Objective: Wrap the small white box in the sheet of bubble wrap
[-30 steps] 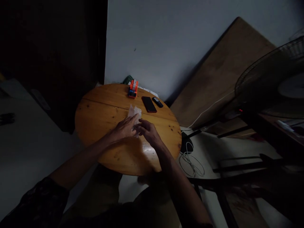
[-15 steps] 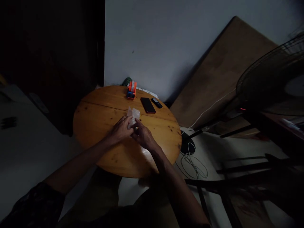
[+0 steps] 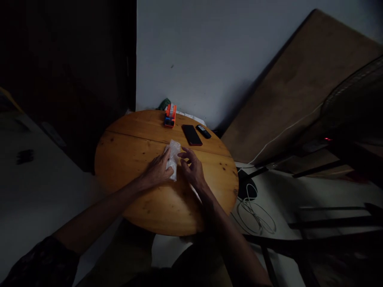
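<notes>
A crumpled, clear plastic packet, like bubble wrap (image 3: 174,153), lies near the middle of the round wooden table (image 3: 128,159). My left hand (image 3: 158,168) rests on its left side, thumb and fingers gripping or pressing it. Just right of the packet is my right hand (image 3: 191,165), its fingers apart and curved, with nothing visible in them. Whatever is inside the wrap cannot be made out.
Toward the table's back stand an orange and blue tape dispenser (image 3: 170,115), a black phone (image 3: 192,135) and a small dark handset (image 3: 203,131). A brown board (image 3: 287,87) leans on the wall. White cable (image 3: 254,211) coils on the floor at right.
My right hand has come away from the packet to the right and its fingers have opened. More of the wrap shows beside my left hand. The camera view has shifted slightly.
</notes>
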### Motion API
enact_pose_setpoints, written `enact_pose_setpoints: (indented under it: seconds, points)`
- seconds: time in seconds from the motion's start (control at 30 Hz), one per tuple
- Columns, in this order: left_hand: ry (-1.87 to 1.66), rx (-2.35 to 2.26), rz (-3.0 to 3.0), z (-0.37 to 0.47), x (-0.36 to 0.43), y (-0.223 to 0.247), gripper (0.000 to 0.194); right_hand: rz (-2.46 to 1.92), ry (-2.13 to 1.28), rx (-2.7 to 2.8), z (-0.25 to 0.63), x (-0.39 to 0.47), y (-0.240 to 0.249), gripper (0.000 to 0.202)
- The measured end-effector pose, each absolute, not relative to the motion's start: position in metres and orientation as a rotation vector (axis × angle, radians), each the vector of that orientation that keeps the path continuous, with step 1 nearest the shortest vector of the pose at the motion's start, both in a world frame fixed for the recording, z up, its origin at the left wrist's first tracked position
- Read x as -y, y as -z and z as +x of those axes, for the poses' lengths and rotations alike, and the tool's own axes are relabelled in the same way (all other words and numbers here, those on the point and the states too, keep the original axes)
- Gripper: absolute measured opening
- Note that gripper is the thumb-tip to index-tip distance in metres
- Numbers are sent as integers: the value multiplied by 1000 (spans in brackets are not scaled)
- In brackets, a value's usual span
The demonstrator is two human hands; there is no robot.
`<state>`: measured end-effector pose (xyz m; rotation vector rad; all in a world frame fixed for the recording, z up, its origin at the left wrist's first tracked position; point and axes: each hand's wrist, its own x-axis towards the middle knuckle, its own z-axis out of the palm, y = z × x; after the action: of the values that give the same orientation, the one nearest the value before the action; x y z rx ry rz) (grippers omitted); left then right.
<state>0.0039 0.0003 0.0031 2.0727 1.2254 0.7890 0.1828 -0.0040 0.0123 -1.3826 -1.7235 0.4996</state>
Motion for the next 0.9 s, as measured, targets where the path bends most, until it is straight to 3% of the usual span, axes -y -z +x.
enact_pose_setpoints:
  seconds: [0.13, 0.27, 0.53, 0.9]
  points:
    - [-840, -1178, 2091, 6, 1, 2, 83, -1385, -271, 1871, 181, 13, -10, 48]
    - [-891, -1150, 2118, 4, 0, 2, 78, -1389, -273, 2058, 177, 7, -17, 42]
    - [-852, -1282, 2300, 0, 3, -6, 40, -1421, -371, 2005, 181, -7, -9, 39]
    - [-816, -1236, 2292, 1, 2, -7, 38, -1763, -693, 1576, 195, -67, -13, 43]
